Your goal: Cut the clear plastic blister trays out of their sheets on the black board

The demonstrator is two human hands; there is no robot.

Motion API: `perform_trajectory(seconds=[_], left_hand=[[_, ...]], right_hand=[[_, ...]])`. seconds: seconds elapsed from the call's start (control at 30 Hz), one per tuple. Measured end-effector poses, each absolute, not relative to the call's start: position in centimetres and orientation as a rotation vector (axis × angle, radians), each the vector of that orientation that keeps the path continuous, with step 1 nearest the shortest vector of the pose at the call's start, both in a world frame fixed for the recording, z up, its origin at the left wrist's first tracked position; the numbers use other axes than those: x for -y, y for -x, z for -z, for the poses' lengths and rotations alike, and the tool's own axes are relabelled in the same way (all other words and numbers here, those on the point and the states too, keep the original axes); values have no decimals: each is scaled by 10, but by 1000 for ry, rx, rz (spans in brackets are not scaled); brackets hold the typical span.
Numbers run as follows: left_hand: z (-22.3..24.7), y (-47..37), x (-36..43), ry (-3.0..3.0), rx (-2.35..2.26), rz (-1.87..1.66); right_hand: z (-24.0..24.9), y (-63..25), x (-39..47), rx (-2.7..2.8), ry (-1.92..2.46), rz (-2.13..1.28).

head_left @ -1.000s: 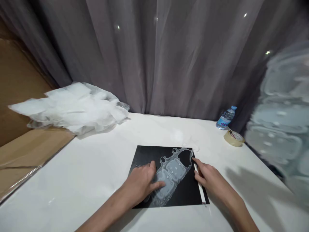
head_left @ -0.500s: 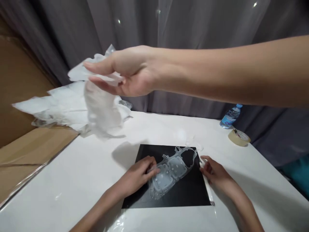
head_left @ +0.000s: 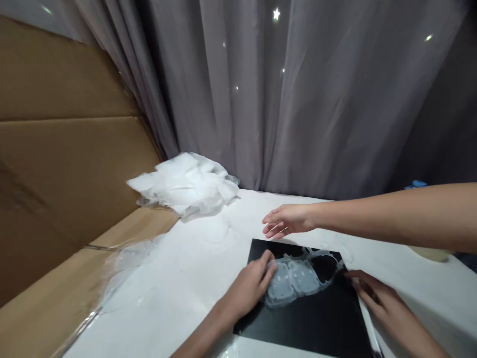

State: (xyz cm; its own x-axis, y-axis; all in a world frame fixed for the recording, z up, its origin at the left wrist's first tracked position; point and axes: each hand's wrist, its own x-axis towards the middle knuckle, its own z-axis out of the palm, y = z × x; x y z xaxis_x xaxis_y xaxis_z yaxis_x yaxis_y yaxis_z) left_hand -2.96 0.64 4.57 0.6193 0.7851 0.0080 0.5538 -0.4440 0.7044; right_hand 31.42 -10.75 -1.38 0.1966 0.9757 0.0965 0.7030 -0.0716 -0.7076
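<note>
A black mat (head_left: 316, 318) lies on the white table (head_left: 179, 278). On it rests a clear moulded plastic sheet (head_left: 298, 276) with cut-out holes. My left hand (head_left: 249, 288) lies on the sheet's left end and holds it down. At the mat's right edge, my right hand (head_left: 376, 298) is curled over a white pen-like tool (head_left: 370, 328), which is mostly hidden under the palm. Another person's hand (head_left: 285, 221) reaches in from the right, open and empty, just beyond the mat's far edge.
A heap of clear plastic pieces (head_left: 186, 184) sits at the table's back left corner. Brown cardboard (head_left: 74, 164) stands along the left side. A grey curtain (head_left: 298, 99) hangs behind. A tape roll (head_left: 428, 253) and a blue bottle cap (head_left: 415, 184) peek out around the other person's arm.
The other person's hand, which held a plastic piece high near the heap, has come down low and empty. The view has swung left. My hands stay on the sheet and tool.
</note>
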Motion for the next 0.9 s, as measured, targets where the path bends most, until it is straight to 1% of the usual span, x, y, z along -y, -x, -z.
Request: perform_trajectory(seconds=[0.13,0.3,0.43,0.5,0.57,0.67,0.77,0.9], left_hand=[[-38,31,-18,-2200,-1042,-466],[-32,34,-29,-2461,-1135,-484],[-29,27,-30,-2590,-1230,-600],[-28,21,-24,-2695,-1159,-637],[-26,15,-15,-2825,-975,-653],[-23,8,-1,-2929,-691,-613],[-18,6,5,-2909,-612,-571],[-17,8,0,-2825,-559,-550]], right_hand=[[-6,-302,109,1580,1753,-571],[-21,-292,105,1743,1595,-599],[-25,-279,95,1765,1555,-427],[-26,-272,89,1734,1549,-367],[-28,-267,83,1744,1515,-443],[-30,-261,74,1784,1412,-679],[-34,-256,64,1751,1314,-865],[-33,-250,57,1680,1316,-1010]])
